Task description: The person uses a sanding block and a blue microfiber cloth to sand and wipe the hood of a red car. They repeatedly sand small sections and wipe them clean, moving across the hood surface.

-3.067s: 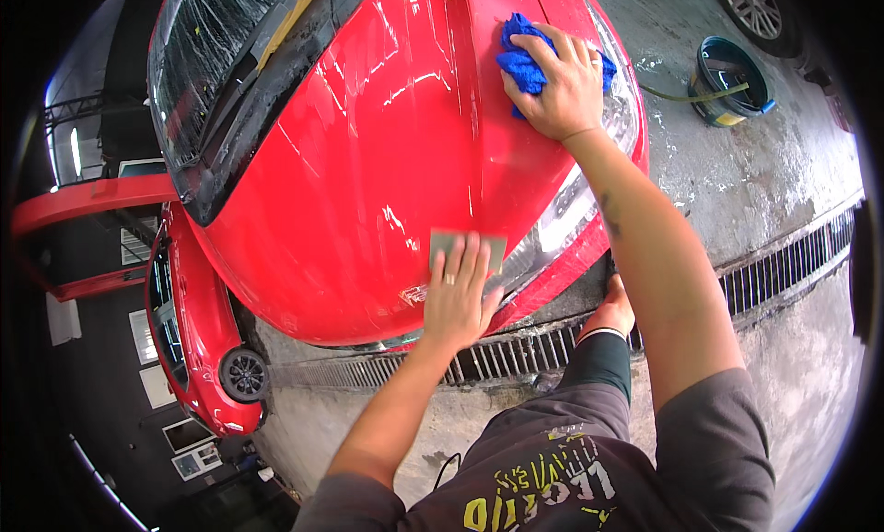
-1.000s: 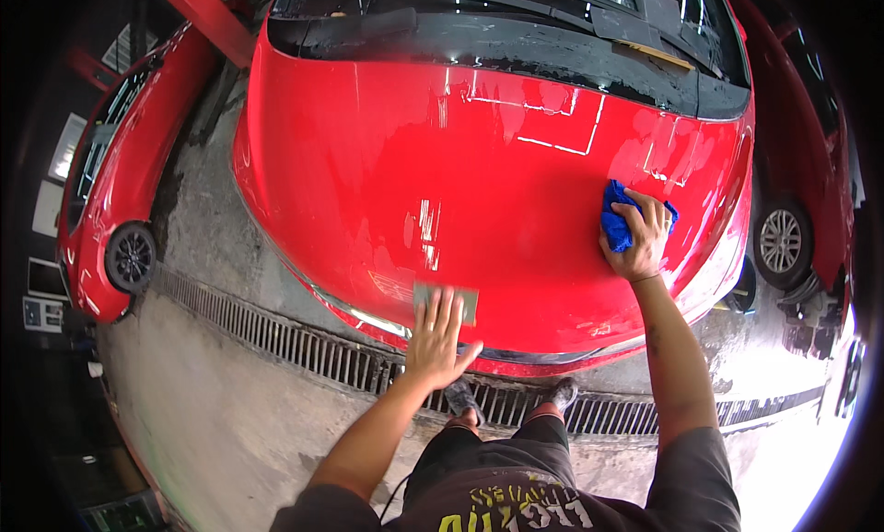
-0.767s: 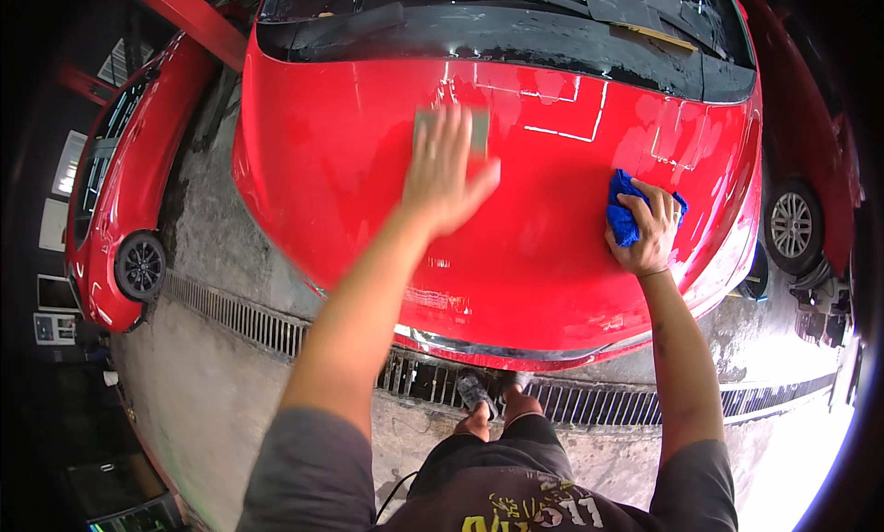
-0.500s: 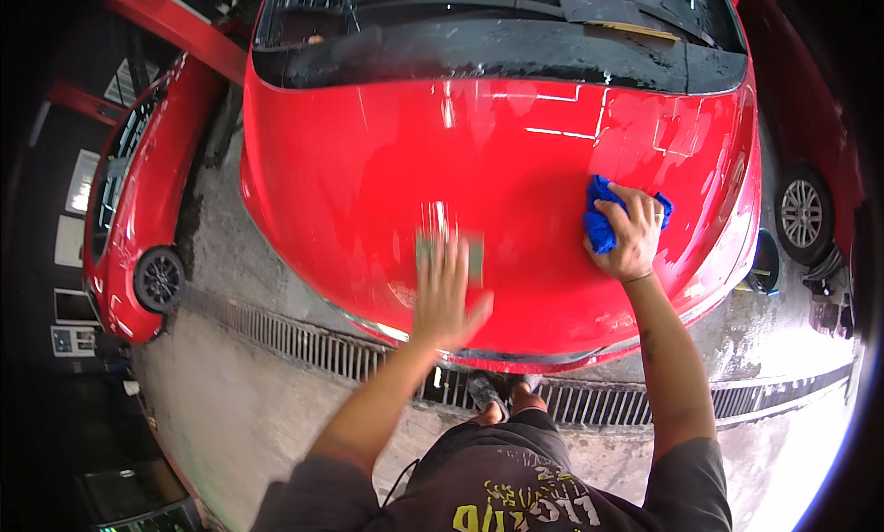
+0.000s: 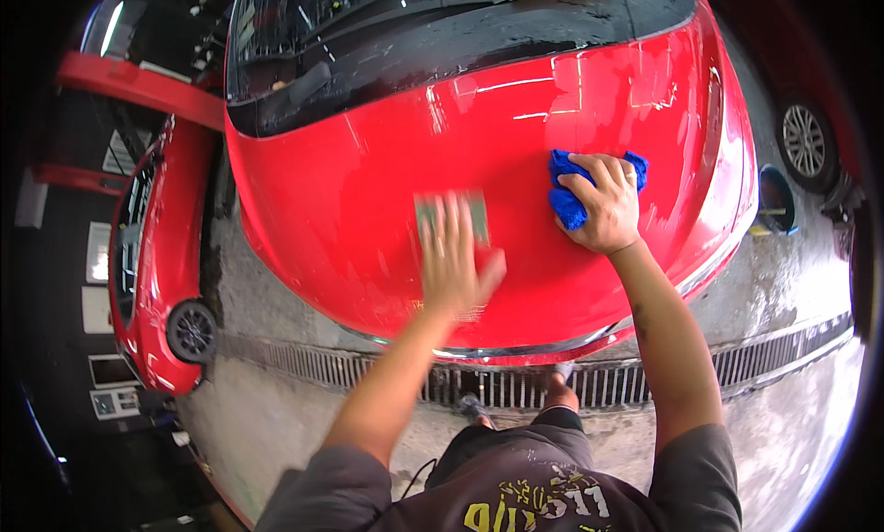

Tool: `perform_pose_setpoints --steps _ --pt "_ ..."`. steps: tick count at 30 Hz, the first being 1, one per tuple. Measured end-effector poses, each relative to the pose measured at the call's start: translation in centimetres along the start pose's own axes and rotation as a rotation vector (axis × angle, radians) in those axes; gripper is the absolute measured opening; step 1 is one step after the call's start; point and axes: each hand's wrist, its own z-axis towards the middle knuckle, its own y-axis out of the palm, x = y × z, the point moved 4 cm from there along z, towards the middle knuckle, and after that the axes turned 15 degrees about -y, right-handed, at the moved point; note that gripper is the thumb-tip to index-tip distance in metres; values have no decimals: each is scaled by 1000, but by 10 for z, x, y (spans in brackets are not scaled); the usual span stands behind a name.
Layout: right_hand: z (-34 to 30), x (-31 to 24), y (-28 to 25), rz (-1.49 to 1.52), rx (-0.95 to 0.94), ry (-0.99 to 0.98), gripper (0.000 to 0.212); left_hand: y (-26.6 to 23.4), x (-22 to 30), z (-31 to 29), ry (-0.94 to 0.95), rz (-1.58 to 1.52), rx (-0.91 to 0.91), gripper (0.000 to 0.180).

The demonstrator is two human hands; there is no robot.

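In front of me is the glossy red hood (image 5: 341, 200) of a car. My left hand (image 5: 449, 265), blurred by motion, lies flat with fingers stretched over a thin green-grey square sheet (image 5: 478, 219) on the paint. The sheet's exact kind does not show. A pale, wet-looking patch lies just below it. To the right, my right hand (image 5: 603, 210) grips a bunched blue cloth (image 5: 569, 205) against the hood, its fingers curled into the folds.
A dark windshield (image 5: 368, 62) lies beyond the hood. Another red car (image 5: 166, 256) stands at left under a red beam (image 5: 138, 88). A dark bucket (image 5: 776, 198) and a car wheel (image 5: 807, 140) are at right. A floor grate (image 5: 599, 385) runs across by my feet.
My view has tilted and shifted, so the hood looks turned. My left hand and the sheet have slid a little farther up the hood. The right hand keeps its grip on the cloth.
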Motion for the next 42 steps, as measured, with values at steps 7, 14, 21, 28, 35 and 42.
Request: perform_pose_setpoints --steps 7,14,21,28,35,42 --pt "-124 -16 -46 -331 254 481 45 0 10 -37 121 0 -205 107" --pt "-165 -26 -16 -548 381 745 43 -31 1 181 95 -41 29 95" --pt "-181 -18 -24 -579 388 816 44 31 -45 -167 139 43 -398 107" --pt "-169 -27 -18 -512 425 789 45 -39 15 195 227 54 20 95" --pt "-188 -17 -37 -562 366 856 46 -1 22 -44 288 34 -229 110" --pt "-187 -19 -38 -540 374 855 47 -13 30 41 399 126 -126 106"
